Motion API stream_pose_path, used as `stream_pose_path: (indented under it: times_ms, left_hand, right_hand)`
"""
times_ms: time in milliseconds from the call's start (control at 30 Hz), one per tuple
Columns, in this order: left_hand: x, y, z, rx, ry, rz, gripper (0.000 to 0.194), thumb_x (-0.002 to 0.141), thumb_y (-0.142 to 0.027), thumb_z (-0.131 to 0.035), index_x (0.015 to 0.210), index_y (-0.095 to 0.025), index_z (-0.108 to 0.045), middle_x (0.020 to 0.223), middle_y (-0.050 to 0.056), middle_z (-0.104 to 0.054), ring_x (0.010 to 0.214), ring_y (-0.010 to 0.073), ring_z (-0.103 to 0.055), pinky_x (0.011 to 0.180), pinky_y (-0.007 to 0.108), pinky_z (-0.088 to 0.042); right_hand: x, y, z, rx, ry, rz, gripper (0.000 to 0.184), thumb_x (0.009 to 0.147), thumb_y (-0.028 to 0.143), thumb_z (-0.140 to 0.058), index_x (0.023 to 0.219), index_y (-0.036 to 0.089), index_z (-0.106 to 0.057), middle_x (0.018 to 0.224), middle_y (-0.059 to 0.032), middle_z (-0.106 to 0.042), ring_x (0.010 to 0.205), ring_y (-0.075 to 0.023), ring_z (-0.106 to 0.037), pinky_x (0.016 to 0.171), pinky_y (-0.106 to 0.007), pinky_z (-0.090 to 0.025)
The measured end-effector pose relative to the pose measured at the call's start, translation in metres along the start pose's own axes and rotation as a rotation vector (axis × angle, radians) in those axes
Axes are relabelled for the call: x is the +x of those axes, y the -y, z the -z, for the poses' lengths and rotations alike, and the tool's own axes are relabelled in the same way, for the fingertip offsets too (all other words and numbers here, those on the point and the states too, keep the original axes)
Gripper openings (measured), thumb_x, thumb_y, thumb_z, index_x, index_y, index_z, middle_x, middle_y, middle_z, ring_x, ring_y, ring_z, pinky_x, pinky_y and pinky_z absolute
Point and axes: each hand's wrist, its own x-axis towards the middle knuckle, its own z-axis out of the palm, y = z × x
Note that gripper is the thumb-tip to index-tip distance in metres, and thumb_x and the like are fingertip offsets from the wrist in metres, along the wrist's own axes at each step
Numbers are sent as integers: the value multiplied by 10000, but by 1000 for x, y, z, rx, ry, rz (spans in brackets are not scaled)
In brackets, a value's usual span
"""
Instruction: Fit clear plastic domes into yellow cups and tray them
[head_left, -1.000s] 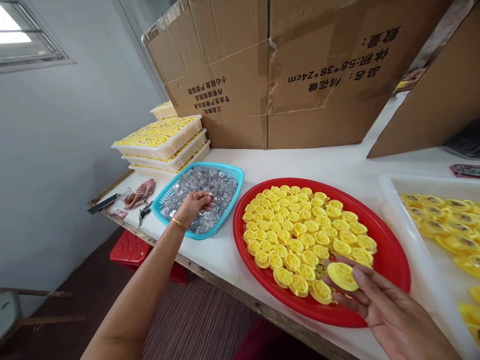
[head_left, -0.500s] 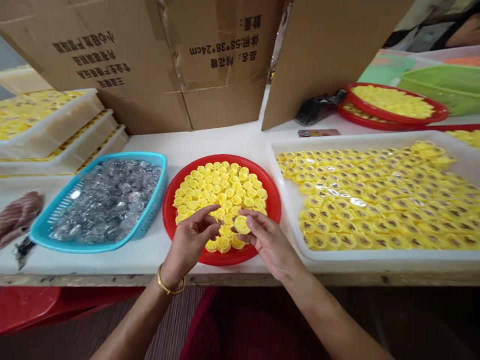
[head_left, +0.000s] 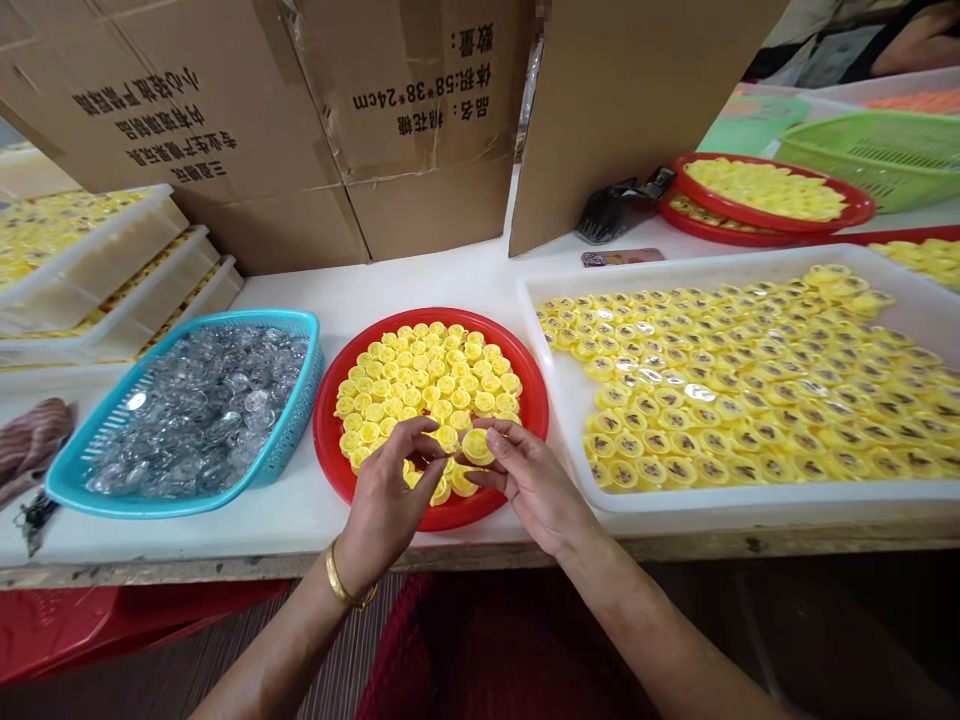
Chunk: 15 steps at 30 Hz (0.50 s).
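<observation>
My right hand [head_left: 529,480] pinches a small round yellow plastic piece [head_left: 478,446] between thumb and fingers, its ridged face turned up. Facing it, my left hand [head_left: 397,485] is curved, thumb and forefinger apart, and I see nothing held between them. Both hands hover over the near part of a round red tray [head_left: 536,400], which is covered with many more such yellow pieces [head_left: 420,365]. One of these shows just past my left fingertips.
A blue basket [head_left: 315,350] of clear plastic pieces stands left, near stacked white trays [head_left: 127,250]. On the right is a wide white tray [head_left: 559,385] with rows of yellow pieces bearing dark centres. Cardboard [head_left: 435,215] walls the back. Another person's arm [head_left: 919,45] shows far right.
The view has shifted slightly, moving the trays left in the picture. My left hand has come closer to the yellow piece, which stays in my right hand.
</observation>
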Motion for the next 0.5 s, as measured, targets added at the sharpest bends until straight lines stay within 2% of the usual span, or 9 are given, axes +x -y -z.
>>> stream_pose_path:
  times_ms: [333, 433, 500]
  left_hand:
    - [2, 4, -5, 166, 16, -177, 87, 848, -144, -551, 914, -198, -534, 801, 9, -620, 735, 119, -589, 679, 230, -466]
    - [3, 4, -6, 135, -2, -165, 70, 844, -148, -552, 896, -193, -566, 790, 14, -620, 725, 123, -580, 673, 237, -460]
    - [4, 1, -5, 37, -11, -94, 56, 827, -161, -576, 868, -191, -599, 784, 16, -633, 723, 124, -588, 679, 241, -467]
  right_hand:
    - [2, 0, 1, 13, -13, 15, 329, 696, 364, -768, 952, 203, -638, 958, -17, -670, 797, -163, -696, 682, -274, -574]
    - [1, 1, 1, 14, -17, 18, 330, 692, 361, -771, 951, 202, -643, 924, -13, -669, 803, -165, -690, 686, -284, -574]
    - [2, 1, 1, 16, -11, 23, 326, 702, 356, -765, 962, 203, -642, 899, -7, -667, 790, -157, -684, 675, -277, -575]
